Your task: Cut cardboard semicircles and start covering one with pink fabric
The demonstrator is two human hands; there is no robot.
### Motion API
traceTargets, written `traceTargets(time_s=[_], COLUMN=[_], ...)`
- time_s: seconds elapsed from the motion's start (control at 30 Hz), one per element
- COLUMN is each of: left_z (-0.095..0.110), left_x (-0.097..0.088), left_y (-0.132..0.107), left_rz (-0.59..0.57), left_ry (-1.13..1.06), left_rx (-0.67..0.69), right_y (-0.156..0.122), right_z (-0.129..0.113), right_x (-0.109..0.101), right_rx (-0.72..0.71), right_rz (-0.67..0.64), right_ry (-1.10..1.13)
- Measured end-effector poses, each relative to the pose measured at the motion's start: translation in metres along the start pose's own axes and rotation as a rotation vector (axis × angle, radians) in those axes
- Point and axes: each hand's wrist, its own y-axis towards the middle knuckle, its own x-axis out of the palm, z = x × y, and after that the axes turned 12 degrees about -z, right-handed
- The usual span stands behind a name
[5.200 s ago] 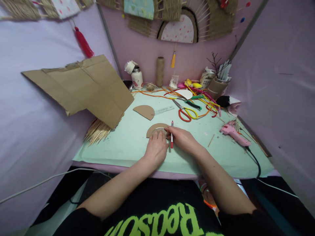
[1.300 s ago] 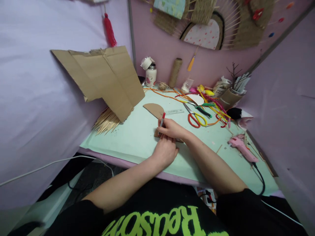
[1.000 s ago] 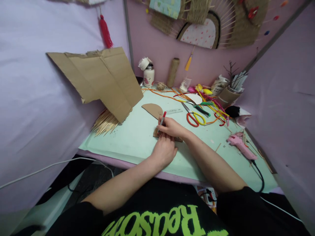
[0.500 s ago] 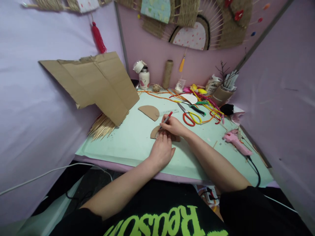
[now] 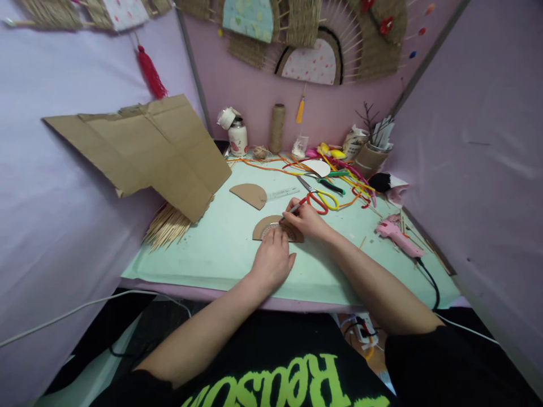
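Observation:
A small cardboard half circle (image 5: 258, 226) lies flat on the table with its curved side facing away from me. On top of it is a clear protractor (image 5: 272, 226), partly covered by fingers. My left hand (image 5: 274, 257) rests palm down, its outstretched fingers pressing on the protractor. A grey pen with a red end (image 5: 296, 210) is pinched in my right hand (image 5: 311, 221). Its tip is at the protractor's curved edge, near the top of the arc. Just beyond, a second cardboard half circle (image 5: 249, 194) lies beside a clear ruler (image 5: 283, 194).
Scissors (image 5: 328, 200) with red and yellow handles lie beyond my right hand. A pink glue gun (image 5: 399, 238) with a black cord is at the right. Large bent cardboard (image 5: 161, 150) stands at the left over thin sticks (image 5: 167, 227). Coloured pipe cleaners (image 5: 355, 182) are heaped behind.
My right hand has shifted rightward along the protractor's arc, and the pen leans lower. More of the protractor shows. My left hand stays pressed on it. The whole view has shifted slightly.

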Motion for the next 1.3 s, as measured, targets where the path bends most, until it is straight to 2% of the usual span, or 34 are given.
traceTargets(time_s=[0.2, 0.53, 0.93, 1.1, 1.3], left_z=[0.0, -0.001, -0.001, 0.0, 0.0], left_x=[-0.005, -0.004, -0.005, -0.009, -0.01], left_y=[0.0, 0.0, 0.0, 0.0, -0.001], left_rz=[-0.025, 0.006, 0.008, 0.004, -0.017], left_ry=[-0.018, -0.014, -0.034, -0.016, -0.006], left_rx=[-0.006, 0.006, 0.02, 0.025, 0.017], right_y=[-0.016, -0.056, -0.087, -0.095, -0.098], right_z=[0.003, -0.001, -0.007, -0.006, -0.006], right_x=[-0.002, 0.007, 0.025, 0.028, 0.023], right_rx=[-0.002, 0.059, -0.056, -0.05, -0.016], right_rz=[0.067, 0.159, 0.291, 0.307, 0.455], right_ry=[-0.085, -0.144, -0.416, -0.355, -0.153])
